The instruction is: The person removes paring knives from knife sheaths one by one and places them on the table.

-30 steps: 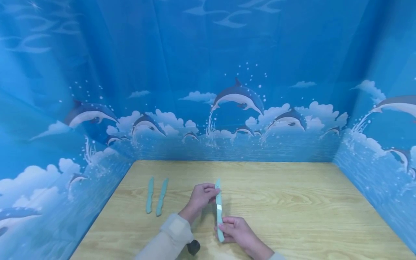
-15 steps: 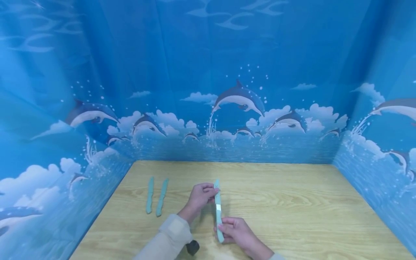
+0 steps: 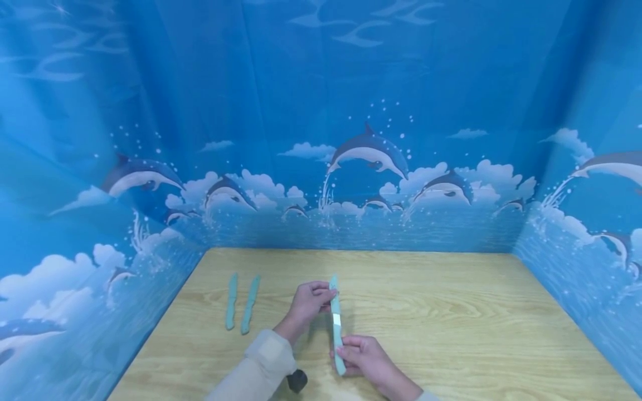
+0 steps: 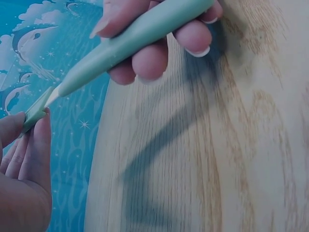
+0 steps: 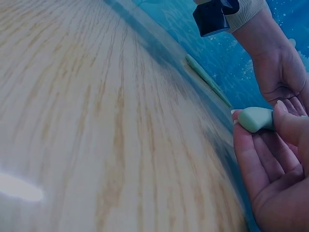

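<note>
Held above the table is a mint-green knife [image 3: 339, 356], its far end towards the back. My right hand [image 3: 371, 359] grips the handle [image 4: 130, 43], thumb on one side and fingers on the other. My left hand [image 3: 306, 305] pinches the green sheath [image 4: 35, 113] over the blade end between thumb and fingers. A short bright strip of blade [image 3: 337, 319] shows between handle and sheath; the rest of the blade is hidden. In the right wrist view only the butt of the handle [image 5: 256, 119] shows clearly.
Two more mint-green knives, one further left [image 3: 231, 301] and one beside it [image 3: 250, 305], lie side by side on the wooden table [image 3: 451, 323]. A black device [image 3: 297, 381] sits under the left cuff. Blue dolphin-print curtains [image 3: 281, 111] enclose the table's back and sides.
The knife has drifted very slightly to the left with both hands. Both grips and the strip of blade look the same as before.
</note>
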Available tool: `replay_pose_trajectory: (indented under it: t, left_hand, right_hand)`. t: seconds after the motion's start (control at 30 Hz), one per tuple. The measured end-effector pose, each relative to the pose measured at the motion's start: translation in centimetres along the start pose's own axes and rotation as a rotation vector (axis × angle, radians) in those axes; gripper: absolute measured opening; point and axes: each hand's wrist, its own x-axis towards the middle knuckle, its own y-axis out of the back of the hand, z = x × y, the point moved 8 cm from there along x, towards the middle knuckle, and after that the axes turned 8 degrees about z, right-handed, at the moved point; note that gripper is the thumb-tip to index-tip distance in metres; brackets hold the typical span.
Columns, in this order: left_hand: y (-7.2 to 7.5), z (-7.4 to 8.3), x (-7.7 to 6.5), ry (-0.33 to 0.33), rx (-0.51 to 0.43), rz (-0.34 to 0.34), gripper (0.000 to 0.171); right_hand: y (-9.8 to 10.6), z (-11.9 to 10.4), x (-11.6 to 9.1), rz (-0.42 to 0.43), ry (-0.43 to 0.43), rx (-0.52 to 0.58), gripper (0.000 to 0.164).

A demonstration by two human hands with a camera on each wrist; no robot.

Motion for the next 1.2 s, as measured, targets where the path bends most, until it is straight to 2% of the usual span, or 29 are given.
replay_pose_trajectory:
  t: [0.17,0.33,0.4,0.53,0.67,0.9,1.2]
  left_hand:
    - [-0.1,0.1,0.0,0.004,0.002,0.003,0.034]
    - [0.0,2.0,-1.4,-0.005,-0.001,0.0,0.03]
    - [-0.1,2.8,-2.0,-0.029,-0.005,-0.007,0.03]
    - [-0.1,3.4,-2.6,-0.05,-0.02,-0.016,0.031]
    - [-0.1,2.8,-2.0,-0.021,-0.026,-0.011,0.032]
    - [-0.3,0.5,-0.3,-0.003,-0.018,0.001,0.035]
    - [0.0,0.4,-0.3,0.014,0.0,0.027,0.034]
  right_hand:
    - [0.1,-0.1,-0.1,0.001,0.003,-0.006,0.035]
    - [0.1,-0.2,-0.2,-0.004,0.014,-0.002,0.035]
    - [0.1,-0.2,-0.3,-0.002,0.014,0.004,0.035]
    - [0.1,-0.2,-0.3,0.003,0.009,0.022,0.035]
    - [0.2,-0.2,-0.3,0.005,0.004,0.028,0.035]
    - [0.1,-0.3,-0.4,0.005,0.002,0.037,0.036]
    - [0.0,-0.1,-0.4,-0.007,0.006,0.033,0.036]
